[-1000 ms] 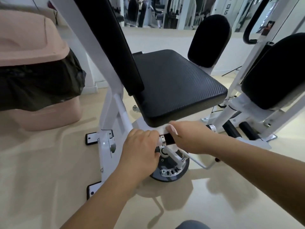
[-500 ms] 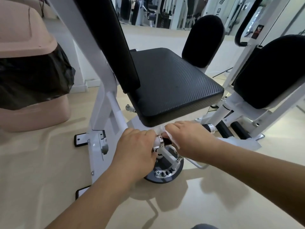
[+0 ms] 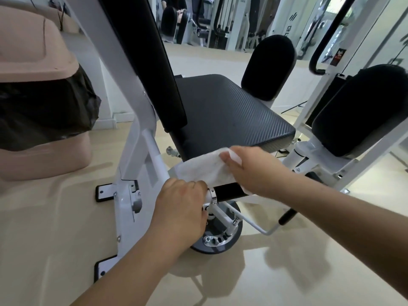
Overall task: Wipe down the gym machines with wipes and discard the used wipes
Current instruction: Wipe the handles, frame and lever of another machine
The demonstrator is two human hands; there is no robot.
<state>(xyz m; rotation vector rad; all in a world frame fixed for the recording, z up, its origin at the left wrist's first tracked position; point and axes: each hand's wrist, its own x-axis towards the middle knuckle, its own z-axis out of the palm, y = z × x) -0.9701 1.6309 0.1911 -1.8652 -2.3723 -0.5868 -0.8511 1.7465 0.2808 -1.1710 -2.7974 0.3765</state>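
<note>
The floor (image 3: pixel 44 228) carries a white-framed gym machine (image 3: pixel 123 85) and, at its left edge, a pink bin (image 3: pixel 33 51) fitted with a black liner (image 3: pixel 44 111).

Machine components:
- Black seat pad (image 3: pixel 231 111), ribbed surface, at the centre.
- Black back pad (image 3: pixel 150 62), tilted, mounted on the white upright.
- Two black leg pads: one upright (image 3: pixel 268 67) behind the seat pad, one (image 3: pixel 362 111) at the right edge.
- Grey disc (image 3: pixel 218 241) with a ring of holes, low beneath the front edge of the seat pad.
- Handle (image 3: pixel 228 192) with a black grip and a chrome collar, just below the seat pad's front edge.

The white wipe (image 3: pixel 205 168) is spread between the front edge of the seat pad and the handle, and drapes over the right end of the grip.

Right hand (image 3: pixel 254 171): pinches the wipe, thumb on a folded edge, palm over the grip's right end.

Left hand (image 3: pixel 181 208): fingers curled round the white part of the handle, touching the collar's left side.
</note>
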